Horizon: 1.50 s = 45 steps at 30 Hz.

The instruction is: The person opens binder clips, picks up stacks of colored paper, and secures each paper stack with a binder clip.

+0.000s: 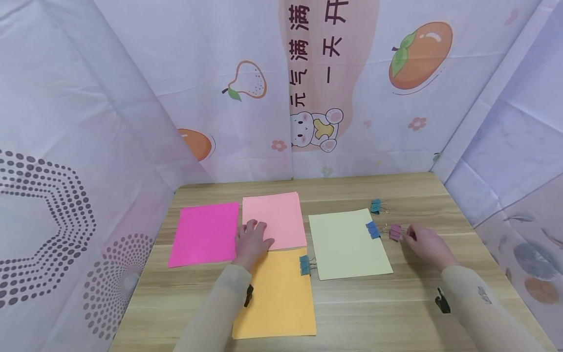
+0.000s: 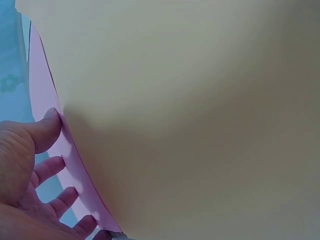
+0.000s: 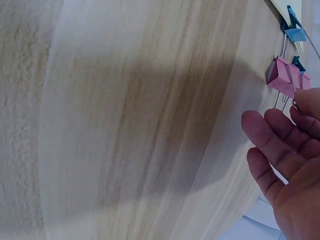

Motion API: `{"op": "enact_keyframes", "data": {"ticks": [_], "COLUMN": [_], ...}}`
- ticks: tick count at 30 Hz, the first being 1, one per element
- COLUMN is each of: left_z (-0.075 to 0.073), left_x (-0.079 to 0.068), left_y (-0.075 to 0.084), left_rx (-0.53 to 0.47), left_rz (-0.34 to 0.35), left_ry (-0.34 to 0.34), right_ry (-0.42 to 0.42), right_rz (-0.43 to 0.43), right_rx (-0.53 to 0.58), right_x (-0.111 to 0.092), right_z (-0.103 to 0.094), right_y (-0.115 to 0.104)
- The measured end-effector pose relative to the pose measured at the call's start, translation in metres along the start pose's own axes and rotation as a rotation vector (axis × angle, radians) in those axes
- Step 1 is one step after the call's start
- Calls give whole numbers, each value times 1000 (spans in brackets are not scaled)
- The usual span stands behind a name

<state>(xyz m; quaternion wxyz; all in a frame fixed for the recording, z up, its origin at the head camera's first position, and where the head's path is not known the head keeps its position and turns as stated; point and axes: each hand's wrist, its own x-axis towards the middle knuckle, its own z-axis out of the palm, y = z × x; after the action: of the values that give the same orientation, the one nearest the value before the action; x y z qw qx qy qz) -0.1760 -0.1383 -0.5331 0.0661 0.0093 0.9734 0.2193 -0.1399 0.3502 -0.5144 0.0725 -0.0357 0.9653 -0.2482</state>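
Observation:
My left hand (image 1: 251, 242) rests with spread fingers on the lower left part of the light pink paper sheets (image 1: 277, 220). In the left wrist view its thumb and fingertips touch the pink edge (image 2: 82, 165), beside the broad orange sheet (image 2: 200, 125). Over at the right, my right hand (image 1: 428, 244) pinches a wire handle of a pink binder clip (image 1: 395, 232). The right wrist view shows that clip (image 3: 285, 77) at the thumb and fingertip, its body pointing away from the hand. Just left of it, a blue binder clip (image 1: 373, 230) grips the pale yellow-green paper (image 1: 347, 249).
A teal binder clip (image 1: 376, 206) lies behind the pink one. Another teal clip (image 1: 305, 265) sits on the right edge of the orange paper (image 1: 277, 303). Magenta paper (image 1: 204, 234) lies at the left. Printed curtains (image 1: 255, 122) stand around the wooden table (image 1: 360, 313).

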Motion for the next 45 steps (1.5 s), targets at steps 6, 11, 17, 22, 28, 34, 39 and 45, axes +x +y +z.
{"op": "enact_keyframes", "data": {"ticks": [6,11,17,22,28,34,39,45], "left_z": [-1,-1,-2,-1,1,1,0,1], "left_x": [0,0,0,1,2,2,1,1], "left_y": [1,1,1,1,0,1,0,-2], "left_rx": [1,1,-7,0,13,12,9,5], "left_rz": [-2,5,9,7,-5,-8,-5,-1], "left_ry": [-1,2,4,0,-3,-5,-2,-3], "right_ry": [-3,-11,-21,-22,-16,-34,-46,-52], "right_rz": [-5,-6,-7,-24,-27,-3,14,10], "right_rx": [1,4,-5,-9,-30,-26,-27,-24], "right_x": [0,-1,-1,-1,-3,-6,-8,-9], "right_z": [1,2,3,5,6,7,8,9], "right_y": [2,3,6,9,8,7,7,8]}}
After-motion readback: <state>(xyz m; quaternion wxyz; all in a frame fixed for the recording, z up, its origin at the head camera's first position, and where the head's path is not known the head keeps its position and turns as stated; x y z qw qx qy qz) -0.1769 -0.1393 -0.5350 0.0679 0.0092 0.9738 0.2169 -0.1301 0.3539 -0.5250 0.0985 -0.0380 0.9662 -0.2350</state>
